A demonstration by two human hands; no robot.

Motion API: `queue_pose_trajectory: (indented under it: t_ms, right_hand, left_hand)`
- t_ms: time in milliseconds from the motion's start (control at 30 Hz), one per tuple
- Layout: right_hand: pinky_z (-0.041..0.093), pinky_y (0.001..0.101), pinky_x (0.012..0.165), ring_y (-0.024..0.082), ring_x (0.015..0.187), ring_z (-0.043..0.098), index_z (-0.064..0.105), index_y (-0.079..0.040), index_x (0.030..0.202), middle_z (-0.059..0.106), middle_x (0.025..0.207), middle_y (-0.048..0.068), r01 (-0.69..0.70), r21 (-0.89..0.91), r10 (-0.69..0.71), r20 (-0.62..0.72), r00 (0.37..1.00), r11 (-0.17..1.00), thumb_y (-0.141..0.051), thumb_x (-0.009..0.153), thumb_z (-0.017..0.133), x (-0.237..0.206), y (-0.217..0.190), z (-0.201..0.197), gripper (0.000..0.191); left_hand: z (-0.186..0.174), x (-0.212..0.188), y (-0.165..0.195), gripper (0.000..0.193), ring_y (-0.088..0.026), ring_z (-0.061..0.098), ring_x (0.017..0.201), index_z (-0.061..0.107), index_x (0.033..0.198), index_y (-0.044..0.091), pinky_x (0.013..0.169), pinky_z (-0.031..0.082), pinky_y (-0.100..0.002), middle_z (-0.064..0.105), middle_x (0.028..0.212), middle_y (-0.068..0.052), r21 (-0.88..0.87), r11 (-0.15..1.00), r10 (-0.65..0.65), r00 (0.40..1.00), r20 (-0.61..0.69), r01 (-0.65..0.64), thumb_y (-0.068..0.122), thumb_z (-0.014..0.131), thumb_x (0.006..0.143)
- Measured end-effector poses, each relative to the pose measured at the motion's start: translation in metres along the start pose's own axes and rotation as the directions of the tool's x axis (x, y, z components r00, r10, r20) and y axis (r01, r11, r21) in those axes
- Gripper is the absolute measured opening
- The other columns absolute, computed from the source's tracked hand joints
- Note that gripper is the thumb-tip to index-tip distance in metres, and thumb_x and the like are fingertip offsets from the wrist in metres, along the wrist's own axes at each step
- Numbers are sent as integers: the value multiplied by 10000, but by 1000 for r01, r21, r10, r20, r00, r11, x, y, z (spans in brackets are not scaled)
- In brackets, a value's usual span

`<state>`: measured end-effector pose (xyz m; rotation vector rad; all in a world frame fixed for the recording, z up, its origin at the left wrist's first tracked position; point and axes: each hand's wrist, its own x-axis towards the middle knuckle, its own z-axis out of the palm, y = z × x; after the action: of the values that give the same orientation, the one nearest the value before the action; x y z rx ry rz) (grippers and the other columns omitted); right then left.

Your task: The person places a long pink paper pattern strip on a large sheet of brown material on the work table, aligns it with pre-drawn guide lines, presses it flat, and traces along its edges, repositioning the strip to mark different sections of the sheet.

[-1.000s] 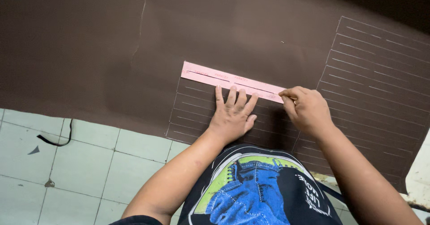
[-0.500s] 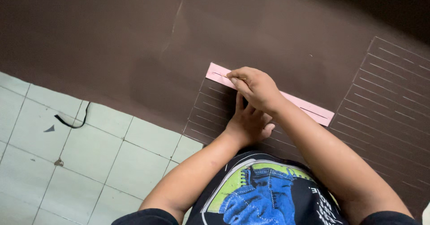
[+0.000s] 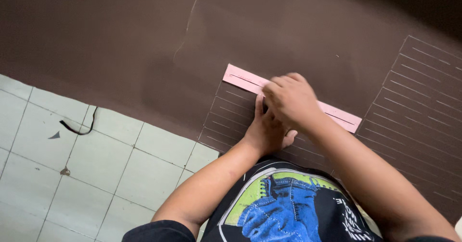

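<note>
A long pink strip [image 3: 239, 78] lies slanted on a large brown sheet [image 3: 120, 49] spread over the floor. My left hand [image 3: 263, 132] lies flat on the sheet just below the strip, fingers reaching up to its edge, partly hidden by my right hand. My right hand [image 3: 289, 97] crosses above it and rests on the middle of the strip with the fingers curled shut; whether anything is inside them is hidden. Thin pale lines [image 3: 226, 112] run parallel on the sheet under the strip.
A second block of parallel pale lines [image 3: 423, 88] marks the sheet at the right. Pale green floor tiles [image 3: 96, 174] show at the lower left, with a short black cord [image 3: 77, 129] and small scraps lying on them. My knees and printed shirt fill the bottom.
My right hand has travelled from the strip's right end leftward along it, and now sits over my left hand. The left hand has stayed pressed in place. The view shifted.
</note>
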<state>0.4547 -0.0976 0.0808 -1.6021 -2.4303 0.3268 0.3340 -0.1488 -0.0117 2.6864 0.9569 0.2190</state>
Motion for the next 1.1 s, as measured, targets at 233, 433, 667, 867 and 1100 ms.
queue_pose_trajectory:
  t_ms: [233,433,667,867,1100]
  right_hand:
    - [503,399,980,261,1088,664,692,-71,1153,706,1138,89,-168,624,332,-155,930,763,-100,1013,571,-72,31,2,188]
    - [541,412,894,276,1006,657,694,-126,1240,649,1126,127,-638,340,703,-107,703,691,-108,990,606,-167,76,-9,266]
    - [549,405,857,281,1043,631,689,-103,1203,505,1269,163,-730,235,756,-40,653,642,-265,785,869,-219,94,3,483]
    - [535,398,838,254,978,644,631,-65,1234,607,1160,113,-769,250,794,2,608,588,-264,752,875,-212,97,1,576]
    - [556,367,824,234,926,682,749,-60,1069,693,1072,124,-831,220,830,126,544,511,-264,799,863,-212,103,-3,357]
  left_hand:
    - [2,0,1,655,-402,362,1414,583,1429,164,1151,205,-772,465,1459,-186,-36,999,25,964,-264,-36,514,653,880]
    - [-16,-9,-28,486,-358,499,1313,566,1453,146,1169,350,-562,562,1291,-147,-259,966,-80,962,-260,10,278,665,996]
    - [-46,-10,-94,723,-384,327,1310,480,1421,-6,1062,311,-585,407,1394,-182,-195,845,-533,812,-239,498,311,788,849]
    - [-49,-4,-91,574,-389,403,1314,537,1328,29,1078,349,-546,478,1387,-162,-376,821,-542,792,-280,429,202,803,849]
    - [-58,6,-110,436,-232,649,988,606,1270,-15,906,526,-371,665,1085,-116,-630,650,-652,737,-175,425,66,729,860]
